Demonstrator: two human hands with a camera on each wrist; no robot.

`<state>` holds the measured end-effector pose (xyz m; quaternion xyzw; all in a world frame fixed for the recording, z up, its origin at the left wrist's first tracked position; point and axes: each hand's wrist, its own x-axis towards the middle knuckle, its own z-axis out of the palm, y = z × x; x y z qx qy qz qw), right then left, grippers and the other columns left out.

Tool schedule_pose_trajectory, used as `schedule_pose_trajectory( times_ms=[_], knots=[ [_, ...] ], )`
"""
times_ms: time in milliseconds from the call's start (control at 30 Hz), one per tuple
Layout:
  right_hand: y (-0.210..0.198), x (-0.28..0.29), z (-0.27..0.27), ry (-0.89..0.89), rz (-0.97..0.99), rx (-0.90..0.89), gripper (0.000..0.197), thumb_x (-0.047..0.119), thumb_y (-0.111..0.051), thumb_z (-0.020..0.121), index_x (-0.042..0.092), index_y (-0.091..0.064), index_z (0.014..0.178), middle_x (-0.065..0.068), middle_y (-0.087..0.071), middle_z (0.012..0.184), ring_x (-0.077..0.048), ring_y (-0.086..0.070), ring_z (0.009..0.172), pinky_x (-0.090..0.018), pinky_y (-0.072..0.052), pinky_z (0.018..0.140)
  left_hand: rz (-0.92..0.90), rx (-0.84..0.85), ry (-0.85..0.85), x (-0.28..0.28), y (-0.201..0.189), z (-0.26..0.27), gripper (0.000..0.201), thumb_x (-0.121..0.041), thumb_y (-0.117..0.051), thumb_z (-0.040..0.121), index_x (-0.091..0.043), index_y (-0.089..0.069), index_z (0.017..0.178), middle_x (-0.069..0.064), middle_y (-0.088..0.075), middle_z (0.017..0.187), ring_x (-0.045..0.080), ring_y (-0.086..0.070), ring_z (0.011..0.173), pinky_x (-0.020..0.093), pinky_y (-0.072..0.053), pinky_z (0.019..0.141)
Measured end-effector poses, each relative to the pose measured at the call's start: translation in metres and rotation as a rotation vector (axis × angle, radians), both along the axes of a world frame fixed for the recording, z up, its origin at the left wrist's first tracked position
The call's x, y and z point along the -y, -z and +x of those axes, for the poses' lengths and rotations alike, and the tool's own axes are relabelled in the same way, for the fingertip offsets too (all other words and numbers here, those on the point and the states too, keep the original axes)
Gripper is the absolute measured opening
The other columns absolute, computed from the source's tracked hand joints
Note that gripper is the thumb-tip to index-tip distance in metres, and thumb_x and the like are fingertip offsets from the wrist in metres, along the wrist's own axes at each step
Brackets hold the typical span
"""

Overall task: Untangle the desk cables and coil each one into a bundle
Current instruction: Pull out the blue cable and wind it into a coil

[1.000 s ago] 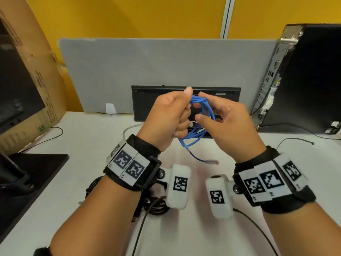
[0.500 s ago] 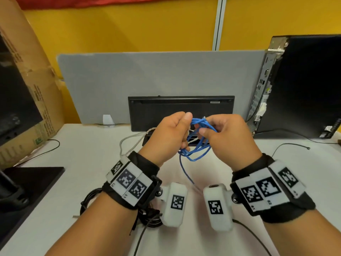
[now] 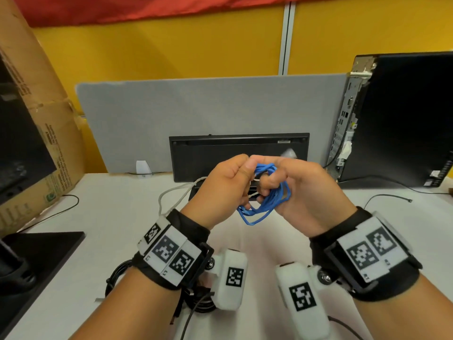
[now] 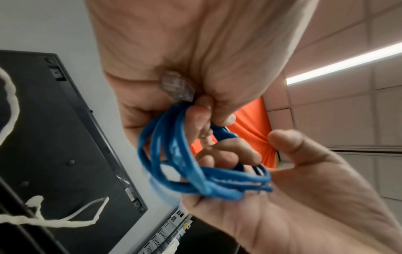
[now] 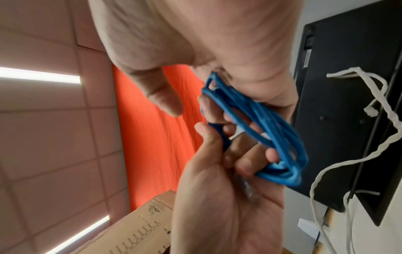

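A blue network cable (image 3: 267,204) is wound into a small coil of several loops and held above the desk. My left hand (image 3: 228,185) grips the coil's upper left part. Its clear plug (image 4: 177,87) is tucked against that palm. My right hand (image 3: 277,185) holds the coil from the right, with curled fingers hooked through the loops (image 4: 217,178). In the right wrist view the coil (image 5: 267,123) runs between both hands. A white cable (image 3: 176,192) lies loose on the desk behind my left wrist. A black cable bundle (image 3: 117,278) lies under my left forearm.
A black keyboard (image 3: 239,148) leans on the grey divider (image 3: 196,109). A PC tower (image 3: 404,119) stands at the right, with a thin black wire (image 3: 387,196) lying on the desk before it. A cardboard box (image 3: 49,133) and a black monitor base (image 3: 41,253) stand at the left.
The loose tail and plug that hung below the coil have been drawn up into the hands. The hands have closed in on each other around the coil.
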<state>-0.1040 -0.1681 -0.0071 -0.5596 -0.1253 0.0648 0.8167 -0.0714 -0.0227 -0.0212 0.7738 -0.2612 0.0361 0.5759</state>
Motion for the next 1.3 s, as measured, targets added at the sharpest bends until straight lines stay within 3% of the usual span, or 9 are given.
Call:
schedule_pose_trajectory(
  times_ms=[133,300,433,567,733,867,1033,1167,1300],
  knots=[
    [0.007,-0.003,0.001,0.203,-0.457,0.175,0.048,-0.015,-0.051,0.082,0.011,-0.055,0.122,-0.006,-0.059,0.086,-0.013,-0.058,0.067,-0.033,-0.054,0.071,0.059,-0.014,-0.04,0.001,0.003,0.002,0.037,-0.031,-0.034,0.103,0.0,-0.052,0.093,-0.004,-0.047,0.057,0.009,-0.048,0.047,0.042,-0.053,0.062],
    [0.012,0.0,0.001,0.253,-0.807,0.377,0.054,-0.008,-0.05,0.087,0.026,-0.049,0.128,0.004,-0.057,0.086,-0.013,-0.061,0.08,-0.037,-0.057,0.08,0.075,0.072,-0.098,0.003,0.005,0.001,0.031,-0.027,-0.036,0.104,-0.02,-0.054,0.079,-0.009,-0.053,0.057,0.004,-0.048,0.049,0.027,-0.05,0.052],
    [0.01,0.008,0.003,0.403,-0.964,0.442,0.044,0.006,-0.065,0.08,0.024,-0.057,0.119,0.008,-0.065,0.091,-0.008,-0.065,0.078,-0.027,-0.055,0.072,0.024,0.181,-0.297,-0.004,0.002,0.007,0.033,-0.025,-0.041,0.102,0.001,-0.052,0.085,0.013,-0.052,0.069,0.019,-0.048,0.058,0.041,-0.046,0.058],
    [0.003,0.018,0.008,0.559,-0.752,0.442,0.012,0.01,-0.069,0.086,0.013,-0.073,0.076,-0.002,-0.071,0.065,-0.019,-0.069,0.061,-0.04,-0.061,0.068,-0.163,0.14,-0.42,-0.023,-0.003,0.019,0.036,-0.027,-0.04,0.103,-0.002,-0.046,0.077,0.01,-0.039,0.062,0.024,-0.039,0.056,0.039,-0.042,0.053],
    [0.002,0.014,0.01,0.381,-0.204,0.184,0.019,0.004,-0.054,0.095,0.001,-0.07,0.085,-0.004,-0.049,0.06,-0.011,-0.042,0.046,-0.02,-0.041,0.043,-0.188,0.117,-0.444,-0.019,-0.001,0.018,0.037,-0.031,-0.04,0.103,-0.005,-0.045,0.076,0.004,-0.037,0.061,0.024,-0.039,0.056,0.043,-0.045,0.055],
    [0.001,0.021,0.008,0.593,-0.661,0.539,0.012,0.015,-0.068,0.087,0.022,-0.078,0.085,0.007,-0.07,0.067,-0.002,-0.061,0.061,-0.011,-0.046,0.057,-0.12,0.151,-0.503,-0.017,0.001,0.017,0.04,-0.034,-0.041,0.102,0.001,-0.049,0.084,0.0,-0.036,0.061,0.02,-0.037,0.057,0.044,-0.047,0.057],
    [0.012,0.028,0.018,0.724,-1.08,0.815,0.013,0.013,-0.069,0.087,0.023,-0.077,0.088,0.011,-0.062,0.07,-0.016,-0.05,0.073,-0.018,-0.036,0.073,-0.313,-0.032,-0.359,-0.017,-0.004,0.013,0.038,-0.034,-0.04,0.102,-0.008,-0.045,0.076,0.0,-0.03,0.056,0.015,-0.027,0.047,0.027,-0.034,0.044],
    [0.025,0.019,0.025,0.816,-1.018,0.836,0.014,0.007,-0.069,0.085,0.018,-0.077,0.087,0.005,-0.067,0.078,-0.019,-0.055,0.081,-0.03,-0.045,0.075,-0.577,-0.205,-0.1,-0.01,-0.01,0.001,0.035,-0.035,-0.039,0.103,-0.016,-0.041,0.074,-0.005,-0.024,0.051,0.01,-0.018,0.042,0.021,-0.025,0.039],
    [0.031,0.01,0.028,0.737,-0.76,0.718,0.013,0.011,-0.069,0.086,0.019,-0.078,0.089,0.009,-0.065,0.076,-0.007,-0.058,0.067,-0.023,-0.049,0.065,-0.679,-0.244,-0.01,-0.003,-0.009,-0.003,0.034,-0.036,-0.035,0.104,-0.014,-0.04,0.079,-0.006,-0.023,0.05,0.008,-0.018,0.039,0.02,-0.026,0.038]
  ],
)
